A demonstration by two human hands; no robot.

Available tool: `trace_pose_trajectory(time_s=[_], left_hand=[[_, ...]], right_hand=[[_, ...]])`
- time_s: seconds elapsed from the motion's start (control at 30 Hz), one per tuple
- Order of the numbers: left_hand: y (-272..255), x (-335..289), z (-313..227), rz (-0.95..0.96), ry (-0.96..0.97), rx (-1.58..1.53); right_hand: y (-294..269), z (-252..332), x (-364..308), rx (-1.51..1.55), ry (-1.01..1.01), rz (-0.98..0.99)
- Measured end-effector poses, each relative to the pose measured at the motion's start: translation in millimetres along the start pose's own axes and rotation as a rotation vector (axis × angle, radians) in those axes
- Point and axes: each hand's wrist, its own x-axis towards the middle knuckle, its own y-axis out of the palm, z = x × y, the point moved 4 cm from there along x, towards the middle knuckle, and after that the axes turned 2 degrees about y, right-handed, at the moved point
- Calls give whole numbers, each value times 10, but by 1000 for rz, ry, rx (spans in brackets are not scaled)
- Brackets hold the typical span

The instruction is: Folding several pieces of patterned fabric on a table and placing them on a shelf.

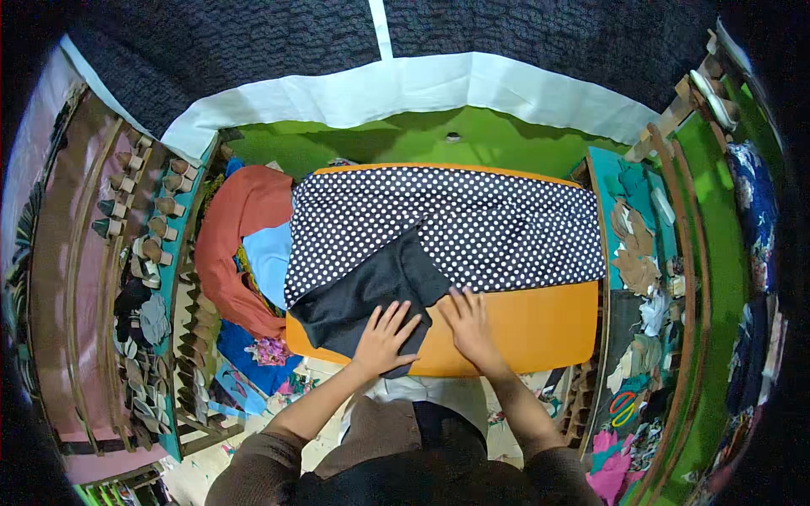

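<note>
A work board [540, 333] lies in front of the person, and a dotted fabric [472, 223] lies across its far half. A plain lining piece [371, 295] comes out from under the near left corner of the dotted fabric. The left hand [384, 339] lies flat on this lining piece, and the right hand [467, 325] lies just beside it, on the board (its fingertips touch the edge of the dotted fabric). A heap of cloths [245, 244] lies left of the board. A shelf of shoe parts [143, 253] stands further left. Cut scraps [637, 261] lie right of the board.
</note>
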Motion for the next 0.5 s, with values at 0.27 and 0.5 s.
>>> trace_pose_trajectory(time_s=[0.27, 0.5], left_hand=[[355, -576, 130, 72, -316, 59], [-284, -517, 459, -189, -341, -262]], right_hand=[[163, 447, -253, 34, -110, 53], [21, 662, -21, 54, 178, -209]])
